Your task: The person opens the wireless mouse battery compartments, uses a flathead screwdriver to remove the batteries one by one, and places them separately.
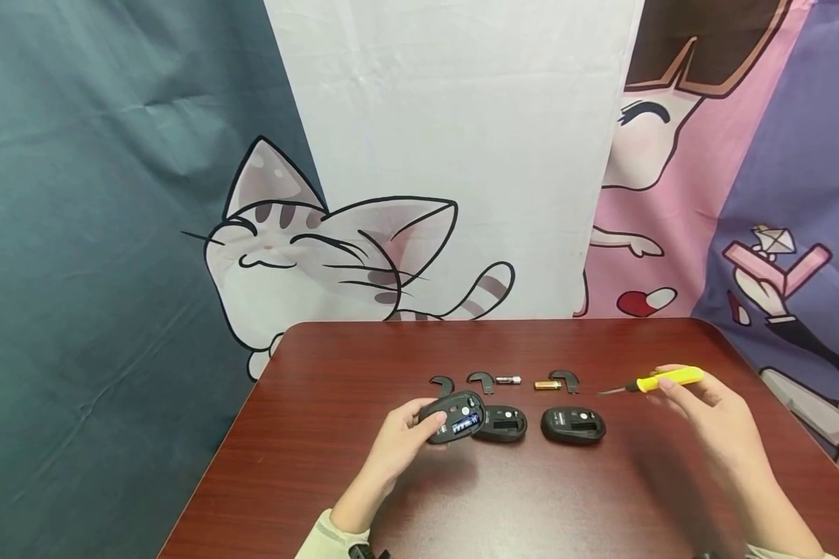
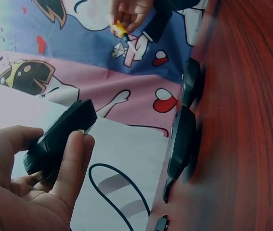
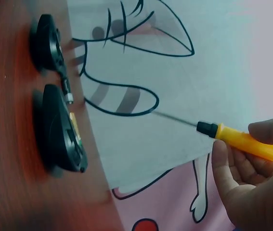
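Observation:
My left hand (image 1: 400, 436) grips a black computer mouse (image 1: 454, 417) above the table, its underside turned up in the head view. A battery (image 1: 465, 423) sits in that mouse's uncovered slot. On the right, my right hand (image 1: 715, 415) holds a yellow-handled screwdriver (image 1: 671, 379), its thin metal shaft pointing left, clear of everything. Two more mice lie bottom up: a middle mouse (image 1: 503, 424), partly behind the held one, and a right mouse (image 1: 573, 425). The right wrist view shows the screwdriver handle (image 3: 252, 142) between thumb and fingers.
Behind the mice lie three curved black battery covers, the left cover (image 1: 442, 385), the middle cover (image 1: 482, 381) and the right cover (image 1: 566, 380). A silver battery (image 1: 508, 380) and a gold battery (image 1: 548, 385) lie among them. A printed curtain (image 1: 461, 116) hangs behind the brown table (image 1: 287, 481).

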A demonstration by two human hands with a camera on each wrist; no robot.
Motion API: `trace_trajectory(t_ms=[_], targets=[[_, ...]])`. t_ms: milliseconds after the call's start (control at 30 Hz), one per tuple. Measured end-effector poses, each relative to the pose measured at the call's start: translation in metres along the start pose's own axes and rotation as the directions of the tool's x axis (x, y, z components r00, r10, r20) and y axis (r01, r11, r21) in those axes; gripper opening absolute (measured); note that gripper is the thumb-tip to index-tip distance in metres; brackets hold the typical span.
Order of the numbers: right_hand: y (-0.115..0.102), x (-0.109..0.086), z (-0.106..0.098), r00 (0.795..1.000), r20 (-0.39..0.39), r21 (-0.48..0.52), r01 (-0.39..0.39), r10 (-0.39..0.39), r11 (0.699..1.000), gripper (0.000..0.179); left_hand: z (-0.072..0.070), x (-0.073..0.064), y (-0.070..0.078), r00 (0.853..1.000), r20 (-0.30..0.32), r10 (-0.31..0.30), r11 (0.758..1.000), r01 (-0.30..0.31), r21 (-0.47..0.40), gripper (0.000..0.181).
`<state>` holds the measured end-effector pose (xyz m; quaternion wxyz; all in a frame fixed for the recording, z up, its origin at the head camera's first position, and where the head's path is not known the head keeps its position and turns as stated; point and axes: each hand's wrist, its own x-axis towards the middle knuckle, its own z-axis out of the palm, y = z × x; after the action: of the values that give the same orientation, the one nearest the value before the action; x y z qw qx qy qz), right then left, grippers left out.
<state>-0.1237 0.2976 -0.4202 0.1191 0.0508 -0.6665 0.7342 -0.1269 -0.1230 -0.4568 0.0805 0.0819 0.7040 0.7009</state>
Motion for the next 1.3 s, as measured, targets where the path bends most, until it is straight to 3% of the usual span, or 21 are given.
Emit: trace_trajectory(t_ms=[233,400,533,800,967,1300], targets=[[-0.015,-0.009,0.017,0.995,0.039,0.034,0.096,-0.097,0.995,0.022,0.0,0.0,0.003,0.999,-0.035,-0.012,0.998,0.014,0.055,0.044],[-0.021,-0.014,0.026,0.991,0.072,0.132,0.105,-0.115,0.986,0.02,0.002,0.001,0.003,0.999,-0.045,-0.012,0.995,0.017,0.099,0.043],[-0.025,-0.017,0.031,0.988,0.095,0.179,0.101,-0.119,0.979,0.021,0.005,0.002,0.004,1.0,-0.015,-0.013,0.997,0.014,0.081,0.046],[-0.026,-0.022,0.04,0.974,0.089,0.007,0.207,-0.207,0.978,0.023,0.011,0.005,0.003,0.999,0.032,-0.015,0.998,0.013,0.056,0.046],[-0.026,-0.028,0.049,0.961,0.102,-0.019,0.261,-0.257,0.965,0.022,0.015,0.004,0.005,0.999,0.032,-0.018,0.997,0.015,0.079,0.042],[-0.021,-0.035,0.064,0.96,0.117,0.016,0.255,-0.256,0.967,0.019,0.027,0.006,0.004,0.997,0.073,-0.009,1.0,0.007,0.019,0.04]])
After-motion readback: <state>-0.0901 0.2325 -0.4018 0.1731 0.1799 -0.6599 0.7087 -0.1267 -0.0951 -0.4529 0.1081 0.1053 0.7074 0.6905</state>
